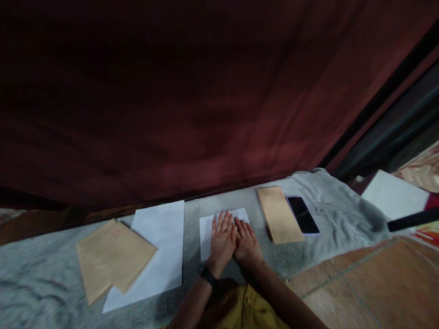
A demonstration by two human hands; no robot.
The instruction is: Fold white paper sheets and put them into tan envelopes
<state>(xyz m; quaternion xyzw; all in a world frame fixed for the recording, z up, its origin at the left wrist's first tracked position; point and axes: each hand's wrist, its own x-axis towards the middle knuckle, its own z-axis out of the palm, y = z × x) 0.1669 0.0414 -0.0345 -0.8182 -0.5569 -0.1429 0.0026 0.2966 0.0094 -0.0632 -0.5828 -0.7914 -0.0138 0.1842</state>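
Note:
A white sheet of paper (206,233), smaller than the sheets to its left and perhaps folded, lies on the grey cloth. My left hand (222,238) rests flat on it, fingers stretched toward the far edge, a dark band on the wrist. Beside it, touching, my right hand (247,242) also lies flat over the paper's right part. Both hands cover much of the sheet. Just right of them is a stack of brown envelopes (279,214). On the left, more brown envelopes (115,258) overlap larger white paper sheets (166,246).
A dark-screened phone (303,215) lies right of the envelope stack. Grey cloth (329,205) covers the narrow surface and bunches at its right end. A dark red curtain (206,114) hangs along the back. Tiled floor (387,278) and a white box-like object (398,194) show at right.

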